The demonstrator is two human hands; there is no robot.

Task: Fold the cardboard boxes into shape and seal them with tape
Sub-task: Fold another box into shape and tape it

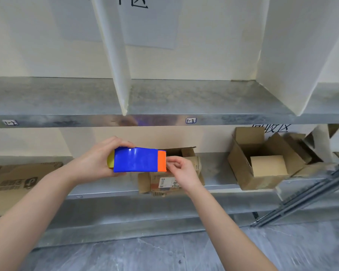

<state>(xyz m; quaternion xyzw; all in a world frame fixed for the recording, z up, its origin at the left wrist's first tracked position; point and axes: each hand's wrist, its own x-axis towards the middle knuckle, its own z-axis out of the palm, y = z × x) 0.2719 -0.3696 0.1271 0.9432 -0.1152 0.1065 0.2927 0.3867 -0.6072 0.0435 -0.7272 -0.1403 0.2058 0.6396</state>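
Two bare hands meet at the centre of the view around a tape dispenser (135,159). The left hand (98,160) wraps its fingers over the top and its thumb beneath the 9 o'clock end, gripping it firmly. The right hand (181,170) pinches narrowly at the orange serrated cutter (162,161) on the 3 o'clock end; whether tape lies between those fingertips cannot be told. The dispenser has a glossy blue body, with a yellow part showing by the left palm.

Just behind, toward 4 o'clock, a small labelled cardboard box (170,173) sits on the lower metal shelf (219,178), overhanging its front edge. At 3 o'clock an open box (262,159) holds a smaller one. Flattened cardboard (18,180) lies at 9 o'clock. The upper shelf (164,98) at 12 o'clock stands bare between white dividers (115,55).
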